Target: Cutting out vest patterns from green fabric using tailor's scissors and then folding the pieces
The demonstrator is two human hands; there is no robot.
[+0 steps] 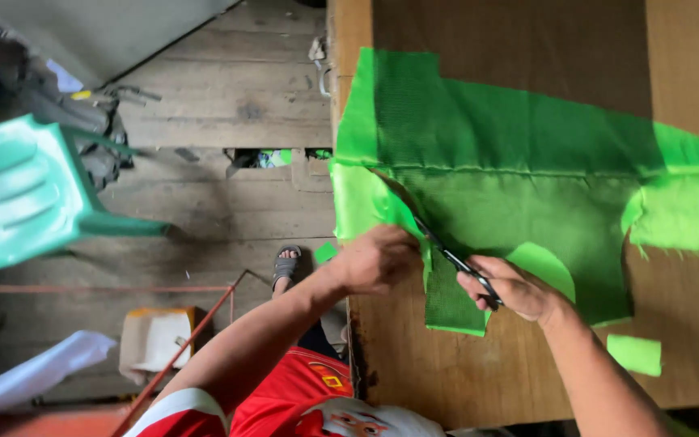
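Bright green mesh cloth (519,174) lies flat on the table (689,65); left hand (378,259) grips its near-left edge, right hand (511,287) holds scissors (455,259).

right hand (511,287) grips black scissors (455,260), blades in green fabric (511,170) | left hand (378,259) pinches fabric edge just beside blades | fabric lies flat on brown wooden table (689,48) | small green scrap (634,354) near right forearm | green plastic chair (18,194) on plank floor (228,89)
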